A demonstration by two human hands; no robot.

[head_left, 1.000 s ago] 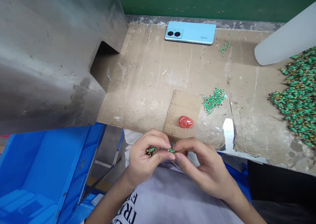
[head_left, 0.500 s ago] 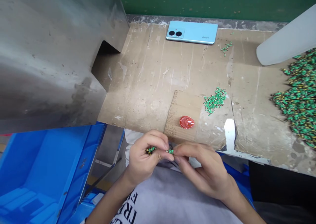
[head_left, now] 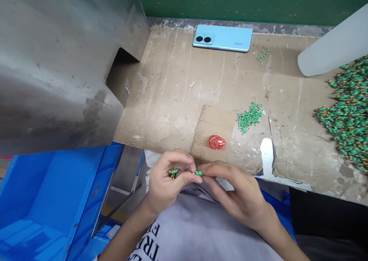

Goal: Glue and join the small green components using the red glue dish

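Between the fingertips of my left hand (head_left: 171, 176) and my right hand (head_left: 234, 188) is a small green piece (head_left: 198, 173), pinched from both sides just past the table's front edge. Several more small green, black and yellow pieces (head_left: 173, 173) are tucked in the curl of my left hand. The fine detail of the pinched piece is too small to make out. On a cardboard scrap (head_left: 214, 119) beyond my hands lies a shiny red oval dish (head_left: 217, 142). A little pile of tiny green parts (head_left: 249, 117) lies to its right.
A big heap of green and yellow pieces (head_left: 347, 115) covers the table's right side, beside a pale cylinder (head_left: 333, 42). At the back lies a light blue phone (head_left: 222, 38); some loose green bits (head_left: 262, 56) are near it. A metal housing (head_left: 63, 61) and blue bin (head_left: 57, 192) stand left.
Both hands stay close together at nearly the same spot. My left fingers have opened out slightly, and more of the green piece and the pieces in the palm shows.
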